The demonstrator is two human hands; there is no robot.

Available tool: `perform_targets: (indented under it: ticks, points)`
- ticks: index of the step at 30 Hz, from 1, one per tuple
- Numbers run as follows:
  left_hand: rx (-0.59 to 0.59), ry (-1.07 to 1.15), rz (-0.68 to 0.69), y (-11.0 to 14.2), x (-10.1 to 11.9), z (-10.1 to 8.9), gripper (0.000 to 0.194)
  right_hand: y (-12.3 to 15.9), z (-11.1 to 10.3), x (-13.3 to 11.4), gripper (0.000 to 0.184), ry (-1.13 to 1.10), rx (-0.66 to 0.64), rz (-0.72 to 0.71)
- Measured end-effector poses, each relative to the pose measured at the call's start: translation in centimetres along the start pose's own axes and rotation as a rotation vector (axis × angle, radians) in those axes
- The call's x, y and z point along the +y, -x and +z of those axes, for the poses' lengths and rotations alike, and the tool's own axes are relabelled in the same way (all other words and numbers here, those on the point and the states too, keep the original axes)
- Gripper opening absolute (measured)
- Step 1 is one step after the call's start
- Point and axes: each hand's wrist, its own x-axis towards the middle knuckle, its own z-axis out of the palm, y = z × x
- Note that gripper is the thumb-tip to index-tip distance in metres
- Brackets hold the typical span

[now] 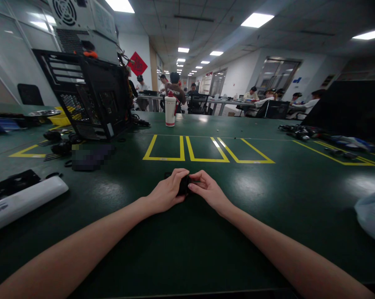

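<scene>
My left hand [167, 192] and my right hand [206, 189] meet over the dark green table [268, 195], just below the yellow taped boxes [203, 149]. Both close on a small black object [184, 185] held between them; the fingers of each hand curl round it. Most of the object is hidden by the fingers, and I cannot make out what it is. Both forearms reach in from the bottom edge.
An open black computer case [87, 97] stands at the back left with a grey case [81, 25] above it. A white bottle [170, 110] stands behind the boxes. A white bar [22, 201] lies at the left, black parts [302, 132] at the right. People sit at far tables.
</scene>
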Motion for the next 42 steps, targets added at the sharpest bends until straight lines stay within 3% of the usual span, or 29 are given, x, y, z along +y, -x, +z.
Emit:
perform_targets:
  ticks: [5, 15, 21, 26, 34, 42]
  points:
    - [0.001, -0.003, -0.002, -0.04, -0.07, 0.18, 0.067, -0.09, -0.23, -0.02, 0.030, 0.033, -0.015, 0.054]
    - [-0.013, 0.014, -0.001, 0.09, 0.14, -0.10, 0.068, 0.12, -0.30, -0.08, 0.033, 0.052, -0.049, 0.009]
    - [0.013, -0.010, 0.003, 0.05, 0.19, 0.07, 0.064, 0.14, -0.08, 0.05, 0.021, 0.021, -0.004, 0.013]
    - [0.024, -0.014, -0.014, -0.01, 0.07, 0.32, 0.064, -0.13, -0.19, 0.20, 0.028, 0.041, 0.028, 0.021]
    - [0.001, -0.036, -0.031, 0.00, 0.23, 0.12, 0.068, 0.06, -0.20, -0.02, 0.029, 0.009, -0.050, -0.013]
    - [0.018, -0.014, -0.015, -0.07, 0.26, 0.20, 0.065, -0.09, -0.12, 0.25, 0.025, 0.021, 0.009, 0.016]
